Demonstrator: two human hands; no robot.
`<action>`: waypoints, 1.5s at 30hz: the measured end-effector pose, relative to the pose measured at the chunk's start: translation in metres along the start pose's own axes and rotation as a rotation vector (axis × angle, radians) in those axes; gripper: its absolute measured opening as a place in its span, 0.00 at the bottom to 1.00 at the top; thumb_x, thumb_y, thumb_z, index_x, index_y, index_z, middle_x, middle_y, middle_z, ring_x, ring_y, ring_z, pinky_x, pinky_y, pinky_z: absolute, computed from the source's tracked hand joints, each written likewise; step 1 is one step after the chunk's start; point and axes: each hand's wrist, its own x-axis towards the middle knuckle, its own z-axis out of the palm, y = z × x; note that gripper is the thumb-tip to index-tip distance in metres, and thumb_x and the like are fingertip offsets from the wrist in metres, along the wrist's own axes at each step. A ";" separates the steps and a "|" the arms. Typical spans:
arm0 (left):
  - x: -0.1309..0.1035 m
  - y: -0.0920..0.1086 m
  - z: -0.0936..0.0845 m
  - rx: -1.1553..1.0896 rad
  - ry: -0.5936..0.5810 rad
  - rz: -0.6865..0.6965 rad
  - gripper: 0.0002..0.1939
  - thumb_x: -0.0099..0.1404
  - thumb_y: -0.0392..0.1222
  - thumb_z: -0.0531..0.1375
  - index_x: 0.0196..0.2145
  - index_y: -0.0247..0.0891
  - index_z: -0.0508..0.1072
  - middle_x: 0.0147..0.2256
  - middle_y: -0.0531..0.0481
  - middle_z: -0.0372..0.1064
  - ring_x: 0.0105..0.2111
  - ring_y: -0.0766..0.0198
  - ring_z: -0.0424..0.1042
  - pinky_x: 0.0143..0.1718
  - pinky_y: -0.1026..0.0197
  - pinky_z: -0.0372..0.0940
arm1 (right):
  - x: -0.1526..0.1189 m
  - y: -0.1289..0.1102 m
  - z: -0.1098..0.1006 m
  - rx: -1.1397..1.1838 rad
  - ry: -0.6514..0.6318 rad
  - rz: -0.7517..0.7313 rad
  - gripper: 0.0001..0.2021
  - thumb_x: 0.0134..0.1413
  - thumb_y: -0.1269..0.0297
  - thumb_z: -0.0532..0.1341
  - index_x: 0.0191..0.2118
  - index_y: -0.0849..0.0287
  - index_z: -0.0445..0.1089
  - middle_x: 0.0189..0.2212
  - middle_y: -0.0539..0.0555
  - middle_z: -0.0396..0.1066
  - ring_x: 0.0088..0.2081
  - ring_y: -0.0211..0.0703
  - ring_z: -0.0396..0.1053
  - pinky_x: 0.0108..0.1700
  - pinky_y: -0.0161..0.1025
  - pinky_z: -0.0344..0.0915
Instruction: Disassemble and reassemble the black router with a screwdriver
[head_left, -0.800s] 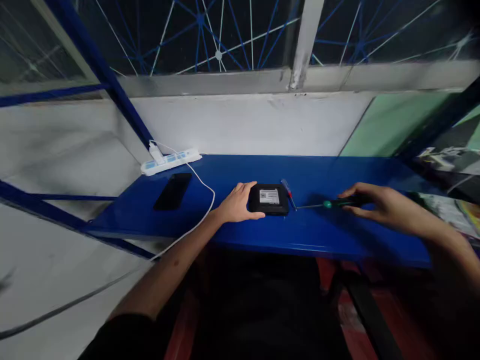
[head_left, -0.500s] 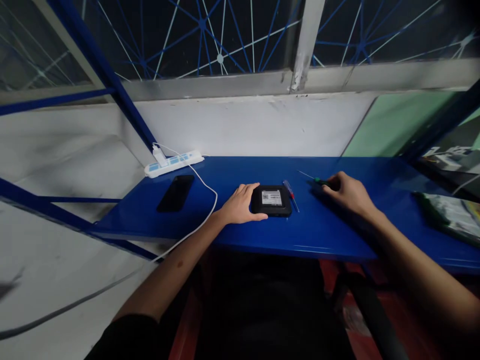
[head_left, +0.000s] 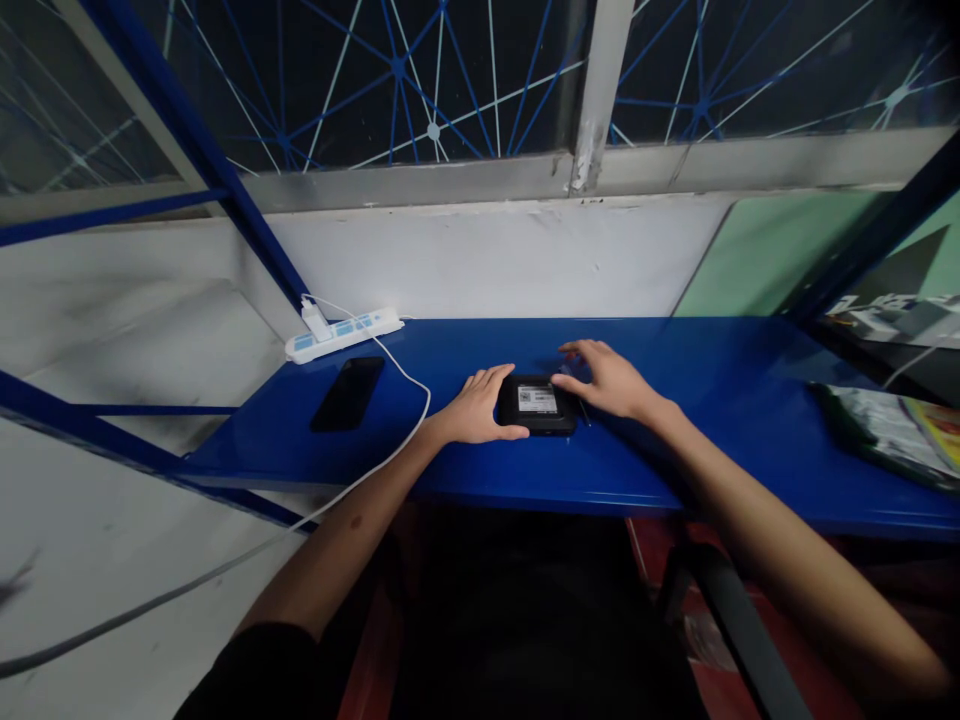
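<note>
Here the left hand [head_left: 478, 408] clasps the left end of the black, white-labelled box [head_left: 536, 404], fingers at its far corner and thumb at its near one, the box lying flat on the blue table [head_left: 480, 470]. Over on the box's other side, the right hand [head_left: 604, 380] hovers with thumb and fingers parted, a thin screwdriver [head_left: 585, 413] partly hidden beneath it, while the black phone [head_left: 347, 393] lies left of the left hand, beyond the white cable [head_left: 409, 432].

Dim room, soft shadow under right hand [head_left: 607, 380], edges stretched.
</note>
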 end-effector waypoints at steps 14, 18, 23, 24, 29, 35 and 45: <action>0.008 0.000 0.004 -0.096 -0.023 0.006 0.66 0.47 0.67 0.69 0.71 0.37 0.40 0.69 0.33 0.43 0.69 0.38 0.42 0.67 0.39 0.47 | 0.020 -0.018 0.020 -0.076 -0.020 0.227 0.24 0.69 0.52 0.48 0.36 0.61 0.76 0.38 0.63 0.78 0.41 0.49 0.76 0.44 0.39 0.64; 0.006 -0.001 0.005 -0.115 -0.026 -0.014 0.67 0.45 0.67 0.70 0.71 0.38 0.40 0.69 0.34 0.44 0.69 0.35 0.42 0.67 0.37 0.47 | 0.018 -0.018 0.017 -0.036 -0.014 0.244 0.21 0.69 0.55 0.49 0.36 0.60 0.76 0.38 0.61 0.80 0.40 0.48 0.76 0.42 0.38 0.63; 0.007 0.000 0.006 -0.142 0.001 0.009 0.65 0.46 0.65 0.70 0.71 0.40 0.41 0.67 0.35 0.48 0.68 0.36 0.45 0.66 0.37 0.48 | 0.021 -0.017 0.017 0.004 -0.047 0.287 0.23 0.68 0.53 0.49 0.35 0.60 0.77 0.36 0.61 0.81 0.38 0.51 0.77 0.40 0.39 0.64; 0.007 0.000 0.007 -0.145 0.003 0.017 0.65 0.46 0.64 0.70 0.71 0.40 0.41 0.67 0.35 0.48 0.68 0.37 0.46 0.66 0.37 0.48 | 0.022 -0.017 0.018 0.009 -0.053 0.295 0.24 0.68 0.52 0.49 0.35 0.60 0.77 0.36 0.62 0.81 0.38 0.51 0.77 0.40 0.40 0.65; 0.009 -0.002 0.009 -0.147 0.004 0.021 0.64 0.46 0.64 0.70 0.70 0.39 0.42 0.67 0.34 0.47 0.68 0.37 0.46 0.66 0.38 0.49 | 0.026 -0.019 0.020 0.026 -0.082 0.332 0.26 0.66 0.47 0.50 0.32 0.59 0.78 0.32 0.63 0.81 0.37 0.53 0.78 0.38 0.40 0.66; 0.009 0.000 0.008 -0.140 -0.019 0.017 0.64 0.47 0.64 0.70 0.70 0.37 0.43 0.68 0.33 0.45 0.68 0.36 0.45 0.66 0.38 0.49 | 0.031 -0.018 0.022 0.078 -0.114 0.379 0.32 0.65 0.40 0.47 0.29 0.59 0.78 0.29 0.62 0.80 0.36 0.52 0.78 0.35 0.39 0.65; 0.010 0.005 0.006 -0.145 -0.027 0.032 0.63 0.47 0.61 0.70 0.70 0.37 0.43 0.68 0.32 0.46 0.68 0.35 0.46 0.65 0.36 0.49 | 0.027 -0.019 0.027 0.197 -0.096 0.407 0.33 0.64 0.38 0.46 0.33 0.58 0.79 0.32 0.60 0.81 0.39 0.53 0.78 0.38 0.38 0.65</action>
